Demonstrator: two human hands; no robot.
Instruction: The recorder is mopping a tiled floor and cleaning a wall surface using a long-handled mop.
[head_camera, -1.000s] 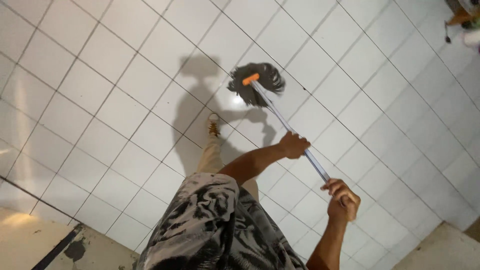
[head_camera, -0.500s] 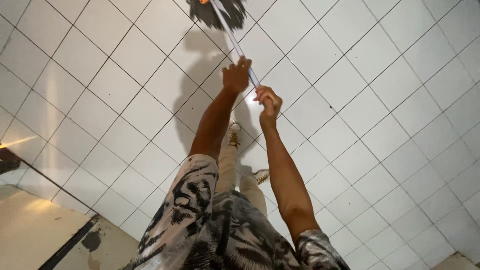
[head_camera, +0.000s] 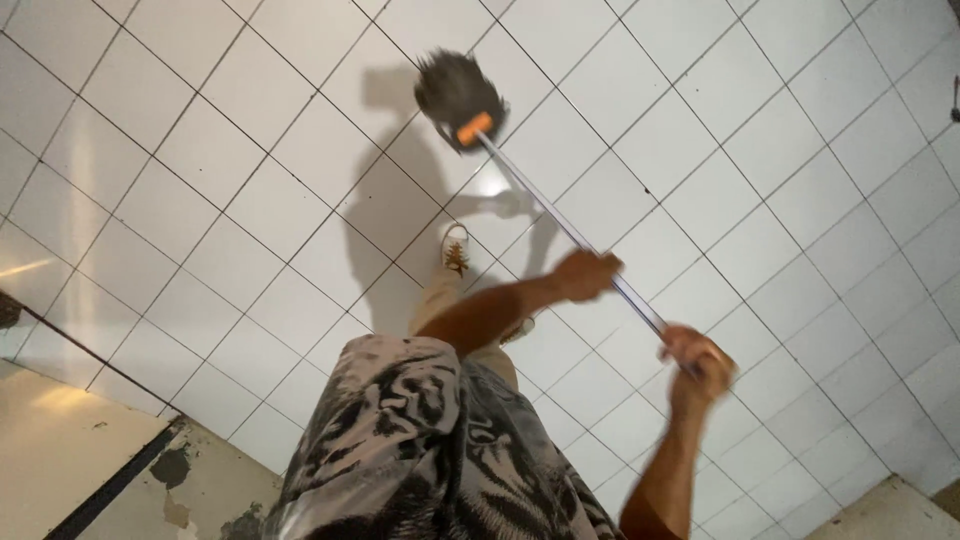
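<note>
Here both arms stretch forward: the left hand (head_camera: 585, 274) wraps the mop (head_camera: 458, 92) pole midway, the right hand (head_camera: 700, 362) grips its near end, the head resting far on the floor (head_camera: 200, 150).

No packages, labels, signs or screens show anywhere in view

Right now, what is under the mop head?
The dark mop head rests on the white tiled floor, beside its shadow. The tiles directly beneath it are covered, so their state cannot be seen. Left hand and right hand grip the handle.
</note>
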